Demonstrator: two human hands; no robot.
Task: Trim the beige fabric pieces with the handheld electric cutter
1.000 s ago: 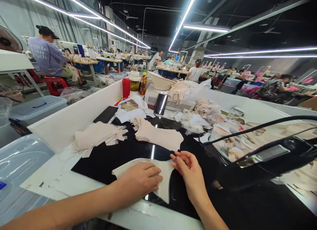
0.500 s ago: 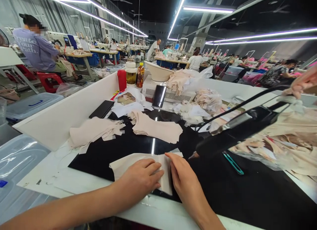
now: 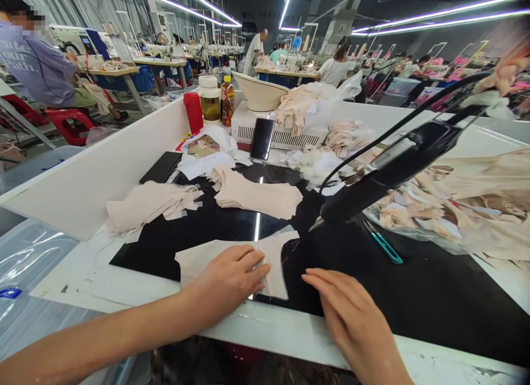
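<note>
A pale beige fabric piece (image 3: 273,263) lies flat on the black mat (image 3: 414,296) near the table's front edge. My left hand (image 3: 236,274) rests on top of it, palm down, fingers slightly apart. To the right of the fabric, my right hand (image 3: 351,307) is over the mat, its fingers stretched out and holding nothing. Beyond my hands lie a neat stack of beige pieces (image 3: 259,194) and a looser beige pile (image 3: 149,205). A black hanging tool (image 3: 389,169) slants down with its tip near the fabric's right side.
Teal thread snips (image 3: 385,244) lie on the mat at the right, beside a heap of beige fabric and plastic (image 3: 459,202). At the back stand a phone (image 3: 262,138), a bottle (image 3: 227,101) and a jar (image 3: 210,99). People sit at sewing machines beyond.
My right hand has moved right, off the fabric, whose right end now lies spread out. My left hand stays on the fabric. The camera view has tilted down a little.
</note>
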